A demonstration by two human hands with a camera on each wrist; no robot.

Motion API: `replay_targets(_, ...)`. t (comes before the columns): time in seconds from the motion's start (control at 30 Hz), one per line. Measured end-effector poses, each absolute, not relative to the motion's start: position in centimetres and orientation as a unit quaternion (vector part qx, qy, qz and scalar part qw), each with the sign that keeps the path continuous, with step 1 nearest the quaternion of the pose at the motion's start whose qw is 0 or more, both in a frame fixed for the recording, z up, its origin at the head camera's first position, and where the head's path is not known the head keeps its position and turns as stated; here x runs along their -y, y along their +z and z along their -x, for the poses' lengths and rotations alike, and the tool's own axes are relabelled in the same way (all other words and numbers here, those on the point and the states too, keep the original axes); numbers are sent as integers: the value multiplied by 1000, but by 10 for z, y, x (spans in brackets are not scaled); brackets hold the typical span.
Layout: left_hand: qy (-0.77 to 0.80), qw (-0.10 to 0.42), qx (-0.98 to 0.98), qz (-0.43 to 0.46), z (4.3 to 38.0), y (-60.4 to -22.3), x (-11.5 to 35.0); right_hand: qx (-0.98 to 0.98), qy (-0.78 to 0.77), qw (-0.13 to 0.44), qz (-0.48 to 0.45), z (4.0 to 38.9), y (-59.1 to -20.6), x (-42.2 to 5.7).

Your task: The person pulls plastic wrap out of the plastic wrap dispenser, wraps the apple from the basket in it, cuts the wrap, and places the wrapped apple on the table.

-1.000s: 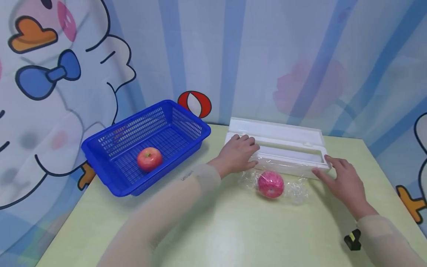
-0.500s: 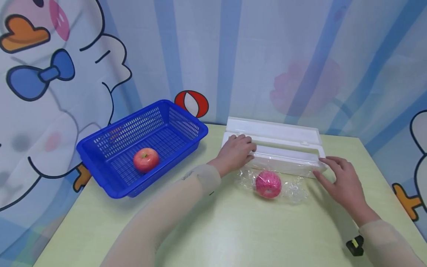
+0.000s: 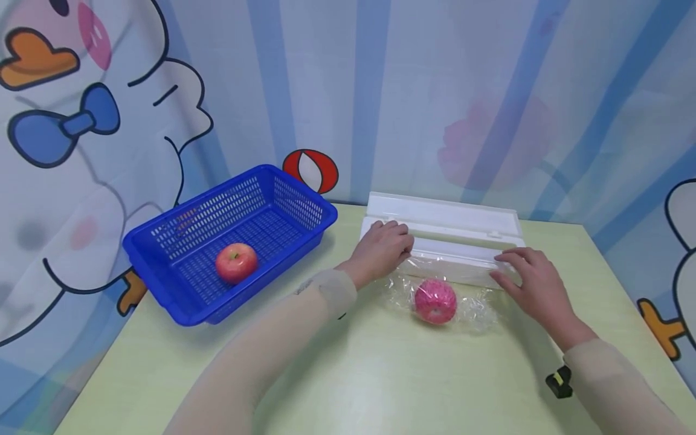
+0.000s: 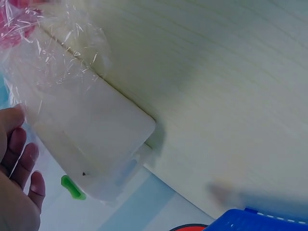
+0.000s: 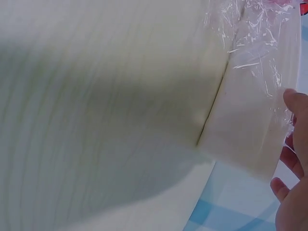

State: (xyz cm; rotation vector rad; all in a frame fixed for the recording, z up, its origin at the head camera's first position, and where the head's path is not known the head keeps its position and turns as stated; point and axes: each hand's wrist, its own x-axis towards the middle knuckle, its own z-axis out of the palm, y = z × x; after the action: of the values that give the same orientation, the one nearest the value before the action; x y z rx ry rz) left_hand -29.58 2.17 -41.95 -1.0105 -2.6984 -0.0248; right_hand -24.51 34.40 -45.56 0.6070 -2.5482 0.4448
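A white plastic wrap dispenser (image 3: 457, 241) lies on the table with its lid (image 3: 443, 208) raised at the back. Clear plastic wrap (image 3: 399, 293) spreads from its front over and around a pink-red apple (image 3: 435, 301). My left hand (image 3: 380, 248) pinches the wrap at the dispenser's left part, with its fingers curled over the upper edge. Near the right end, my right hand (image 3: 535, 284) has its thumb at the front and its fingers over the top, with the wrap's edge between them. The exact contact of the right fingertips is hard to make out.
A blue plastic basket (image 3: 296, 257) stands at the left, holding one red apple (image 3: 236, 263). A small black object with a yellow mark (image 3: 560, 382) lies beside the right sleeve. A printed cloth (image 3: 413, 90) hangs behind the table (image 3: 380, 374).
My right hand has moved left from the dispenser's right corner onto its front upper edge. The left hand stays at its place, its thumb now tucked under. The head view has shifted slightly.
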Motion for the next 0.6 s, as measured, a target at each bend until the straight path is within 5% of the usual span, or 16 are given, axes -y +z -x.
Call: replay_targets(0.6, -78, 112, 921, 366, 293, -413, -21, 909, 161, 277, -267, 244, -453, -336)
